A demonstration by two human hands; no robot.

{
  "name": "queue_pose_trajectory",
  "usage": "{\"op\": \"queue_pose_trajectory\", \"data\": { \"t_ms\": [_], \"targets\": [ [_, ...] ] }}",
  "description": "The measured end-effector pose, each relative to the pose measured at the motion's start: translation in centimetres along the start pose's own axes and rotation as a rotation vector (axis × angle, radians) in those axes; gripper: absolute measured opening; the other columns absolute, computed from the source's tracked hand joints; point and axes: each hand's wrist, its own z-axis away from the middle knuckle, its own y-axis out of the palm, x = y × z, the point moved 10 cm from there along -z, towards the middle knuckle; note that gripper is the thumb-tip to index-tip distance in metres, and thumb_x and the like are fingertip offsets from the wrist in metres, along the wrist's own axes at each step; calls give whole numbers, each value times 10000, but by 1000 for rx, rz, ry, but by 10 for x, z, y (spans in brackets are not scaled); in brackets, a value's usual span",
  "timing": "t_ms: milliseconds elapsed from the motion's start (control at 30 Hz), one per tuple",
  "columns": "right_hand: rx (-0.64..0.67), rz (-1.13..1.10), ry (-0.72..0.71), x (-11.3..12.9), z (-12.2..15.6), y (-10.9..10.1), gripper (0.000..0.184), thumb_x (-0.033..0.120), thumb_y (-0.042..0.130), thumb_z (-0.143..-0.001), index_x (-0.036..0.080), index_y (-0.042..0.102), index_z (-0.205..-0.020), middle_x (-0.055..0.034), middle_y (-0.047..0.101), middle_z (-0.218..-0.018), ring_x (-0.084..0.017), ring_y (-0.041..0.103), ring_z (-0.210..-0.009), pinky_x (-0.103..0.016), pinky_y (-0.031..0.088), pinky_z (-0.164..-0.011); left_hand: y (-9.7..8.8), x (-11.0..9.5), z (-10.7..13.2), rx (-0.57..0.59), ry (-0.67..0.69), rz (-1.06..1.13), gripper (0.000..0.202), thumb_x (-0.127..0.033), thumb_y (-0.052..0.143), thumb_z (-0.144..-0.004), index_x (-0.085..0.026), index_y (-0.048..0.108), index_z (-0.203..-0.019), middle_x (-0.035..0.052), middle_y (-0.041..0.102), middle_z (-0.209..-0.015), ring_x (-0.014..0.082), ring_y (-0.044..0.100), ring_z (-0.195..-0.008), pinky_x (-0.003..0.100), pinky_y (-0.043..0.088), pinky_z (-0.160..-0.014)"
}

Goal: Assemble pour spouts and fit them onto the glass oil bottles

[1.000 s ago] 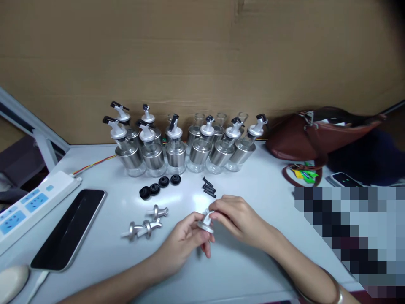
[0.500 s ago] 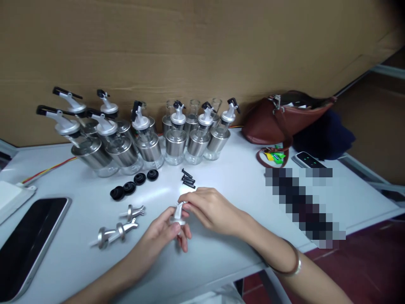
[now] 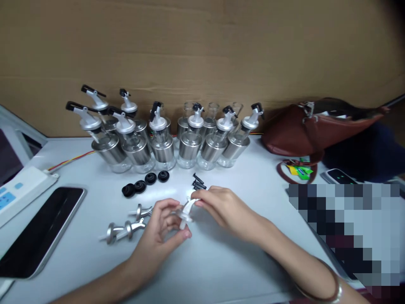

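Observation:
My right hand (image 3: pixel 226 207) pinches the upper end of a silver pourer spout (image 3: pixel 187 210) between thumb and fingers, its pale stem pointing down. Around the spout's lower part, my left hand (image 3: pixel 160 232) has its thumb and fingers apart; whether a fingertip touches it I cannot tell. Left of that hand lie several similar silver pourer spouts (image 3: pixel 128 229). Behind them sit several black ribbed stoppers (image 3: pixel 139 185) in a row. Small black levers (image 3: pixel 199 183) lie just beyond my right fingertips.
Glass bottles with steel bands (image 3: pixel 163 150), many topped with pourers, line the cardboard wall (image 3: pixel 202 50). A phone (image 3: pixel 44 230) and a white power strip (image 3: pixel 28 190) are at left. A brown handbag (image 3: pixel 291 133) stands at right, near a small grey device (image 3: pixel 340 175) and a pixelated area.
The view has shifted left, so things appear farther right. My left fingers have spread away from the spout, which now tilts in my right hand.

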Motion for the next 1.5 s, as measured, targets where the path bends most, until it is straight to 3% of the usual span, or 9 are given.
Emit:
{"op": "queue_pose_trajectory", "data": {
  "t_ms": [167,300,400,600,800,1033,1267,1433,1500],
  "targets": [
    [36,-75,-43,2,-1,9,346,283,311,-1019,146,616,-930,-49,685,-729,-148,618,-614,-249,428,-625,17,-18,2,211,204,-265,280,-205,609,-857,-262,591,-1131,33,599,-999,128,609,-800,276,487,-796],
    [47,-93,-25,-1,5,11,303,293,366,-1004,149,621,-925,-56,696,-768,-164,634,-668,-265,442,-664,14,-20,-1,193,196,-408,135,-179,566,-879,-222,664,-963,31,620,-914,149,598,-880,260,464,-810],
    [50,-125,113,-23,12,-3,226,252,419,-978,155,623,-978,-71,700,-865,-171,641,-746,-262,452,-692,13,-15,-2,202,158,-390,185,-185,604,-858,-240,633,-1032,35,624,-1021,140,618,-884,265,454,-843],
    [337,-356,352,-62,32,-10,150,217,558,-879,176,664,-780,-29,649,-774,-150,597,-728,-251,446,-686,12,-9,1,209,134,-446,197,-211,525,-905,-263,591,-1083,45,592,-1058,129,605,-821,274,468,-786],
    [546,-432,403,-68,49,2,64,229,657,-802,180,677,-838,-33,636,-892,-176,589,-851,-298,436,-808,12,-13,4,211,140,-421,208,-196,547,-890,-269,579,-1082,21,584,-971,118,582,-795,259,466,-776],
    [610,-280,390,-63,54,20,248,118,702,-659,187,593,-870,-25,560,-926,-204,508,-958,-309,413,-833,13,-17,3,208,164,-465,214,-177,557,-881,-256,576,-1079,12,584,-927,116,556,-784,241,457,-761],
    [509,-278,282,-52,46,15,221,-4,597,-674,201,638,-744,-11,571,-824,-182,535,-873,-279,428,-758,13,-21,4,212,195,-488,209,-177,561,-877,-237,582,-1076,26,598,-931,115,562,-754,223,473,-715],
    [296,-434,343,-49,32,-4,86,99,602,-771,181,623,-788,12,638,-729,-127,536,-671,-240,432,-646,15,-21,6,240,216,-504,213,-163,560,-885,-255,574,-1077,42,633,-1060,128,596,-859,205,478,-717],
    [179,-526,352,-46,27,-11,56,153,582,-836,174,630,-816,0,653,-751,-120,555,-682,-226,439,-640,18,-22,7,271,237,-493,186,-162,559,-891,-246,571,-1057,45,635,-1096,119,603,-843,211,480,-739]
  ]
}}
